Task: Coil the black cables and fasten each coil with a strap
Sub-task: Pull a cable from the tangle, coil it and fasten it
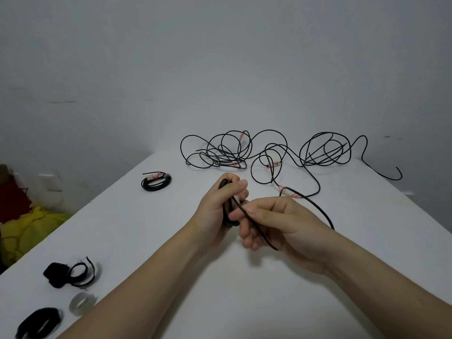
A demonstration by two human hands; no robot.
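Black cable (230,224) in left hand (214,211), right hand (281,223)

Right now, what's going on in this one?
A person is winding a black cable over a white table. The left hand grips a small coil, and the right hand pinches the free length beside it. One finished coil lies far left, loose cables sit tangled behind, and straps wait near the left edge.
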